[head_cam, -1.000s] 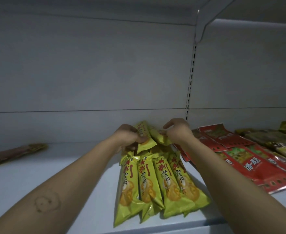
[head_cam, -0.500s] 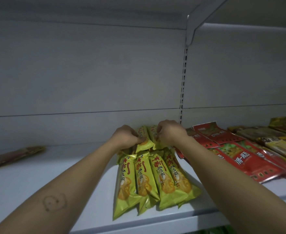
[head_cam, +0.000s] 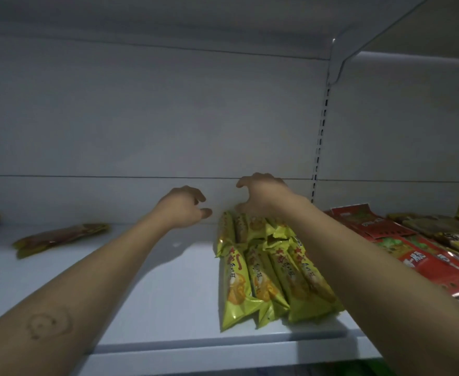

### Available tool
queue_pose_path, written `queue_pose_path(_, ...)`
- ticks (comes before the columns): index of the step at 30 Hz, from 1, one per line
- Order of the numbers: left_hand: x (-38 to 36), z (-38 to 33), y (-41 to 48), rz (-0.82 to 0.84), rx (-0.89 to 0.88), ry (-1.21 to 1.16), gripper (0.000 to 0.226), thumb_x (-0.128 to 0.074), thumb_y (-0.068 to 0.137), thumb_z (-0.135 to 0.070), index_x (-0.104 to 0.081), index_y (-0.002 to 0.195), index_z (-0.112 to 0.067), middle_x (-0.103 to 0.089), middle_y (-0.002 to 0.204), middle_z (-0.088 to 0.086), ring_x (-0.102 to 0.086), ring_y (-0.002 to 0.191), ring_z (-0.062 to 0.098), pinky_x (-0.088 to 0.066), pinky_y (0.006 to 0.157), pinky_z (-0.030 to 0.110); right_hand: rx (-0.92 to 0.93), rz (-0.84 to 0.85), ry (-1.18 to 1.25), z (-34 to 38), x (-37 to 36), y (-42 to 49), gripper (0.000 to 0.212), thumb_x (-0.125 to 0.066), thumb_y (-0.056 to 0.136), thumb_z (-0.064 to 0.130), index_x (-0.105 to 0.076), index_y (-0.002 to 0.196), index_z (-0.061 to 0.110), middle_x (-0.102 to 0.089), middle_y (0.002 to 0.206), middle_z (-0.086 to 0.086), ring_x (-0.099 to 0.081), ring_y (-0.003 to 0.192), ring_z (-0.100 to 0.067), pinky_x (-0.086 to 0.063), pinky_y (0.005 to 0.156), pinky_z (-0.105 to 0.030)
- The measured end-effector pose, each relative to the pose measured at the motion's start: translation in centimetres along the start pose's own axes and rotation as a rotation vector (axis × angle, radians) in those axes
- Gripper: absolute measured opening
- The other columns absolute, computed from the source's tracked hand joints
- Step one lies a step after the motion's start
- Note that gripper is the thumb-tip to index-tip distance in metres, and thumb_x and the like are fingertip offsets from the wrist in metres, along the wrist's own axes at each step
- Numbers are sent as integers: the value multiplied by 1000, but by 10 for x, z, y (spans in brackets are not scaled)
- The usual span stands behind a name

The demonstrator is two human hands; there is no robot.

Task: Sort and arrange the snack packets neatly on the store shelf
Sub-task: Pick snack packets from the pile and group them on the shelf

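The white shelf point(head_cam: 155, 294) carries red packets point(head_cam: 426, 256) on the right, with the stack of yellow snack packets point(head_cam: 263, 280) just beside them near the middle. A lone packet point(head_cam: 60, 237) lies well apart, far left. The left hand point(head_cam: 180, 207) hovers beside the stack's back end, fingers loosely curled, holding nothing. The right hand point(head_cam: 263, 196) hangs over that end, also loosely curled and gripping nothing.

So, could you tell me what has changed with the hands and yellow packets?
Both hands let go of the back yellow packets they were pinching. The left hand drew away to the left, empty; the right hand lifted just above the pile. The yellow packets stay stacked on the shelf, red packets beside them unchanged.
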State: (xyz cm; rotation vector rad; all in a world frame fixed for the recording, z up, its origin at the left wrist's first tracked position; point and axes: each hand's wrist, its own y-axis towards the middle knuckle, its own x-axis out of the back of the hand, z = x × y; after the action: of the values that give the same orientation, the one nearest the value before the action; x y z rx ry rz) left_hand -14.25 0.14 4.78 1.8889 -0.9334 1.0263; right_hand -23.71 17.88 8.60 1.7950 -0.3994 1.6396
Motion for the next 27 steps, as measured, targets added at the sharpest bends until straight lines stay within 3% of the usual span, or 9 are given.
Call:
queue_pose_path(10, 66, 116, -58, -84, 157, 21, 46, -67, 89, -44, -61, 127, -21, -62, 124, 1, -59, 112, 21, -47, 95, 32, 169, 89, 48, 135, -17, 43, 70, -64, 87, 55, -37, 148, 31, -42, 149, -2, -40, 136, -26, -32, 109, -39)
queue_pose_path(17, 106, 228, -115, -121, 318, 62, 47, -67, 89, -46, -61, 127, -18, -62, 125, 3, -59, 109, 20, -45, 85, 26, 321, 178, 129, 274, -51, 70, 68, -61, 87, 57, -41, 146, 30, -48, 145, -3, -48, 129, -27, -39, 101, -37)
queue_pose_path(22, 127, 315, -157, -183, 446, 50, 48, -70, 88, -43, -61, 128, -19, -62, 128, 3, -59, 114, 20, -47, 93, 29, 427, 253, 170, 372, -93, 73, 40, -59, 87, 53, -62, 114, 22, -63, 122, -7, -58, 115, -31, -49, 89, -35)
queue_pose_path(25, 138, 356, -179, -260, 478, 97, 48, -68, 88, -42, -61, 129, -19, -63, 129, 1, -58, 117, 21, -48, 96, 32, 447, 234, 219, 421, -103, 74, 57, -54, 91, 55, -49, 139, 25, -53, 140, -8, -50, 127, -31, -44, 100, -39)
queue_pose_path(27, 146, 378, -190, -315, 469, 170, 45, -68, 87, -42, -64, 126, -20, -65, 127, 1, -59, 115, 22, -50, 95, 36, 467, 207, 238, 451, -105, 76, 58, -54, 93, 55, -46, 142, 24, -50, 142, -9, -48, 128, -31, -42, 103, -41)
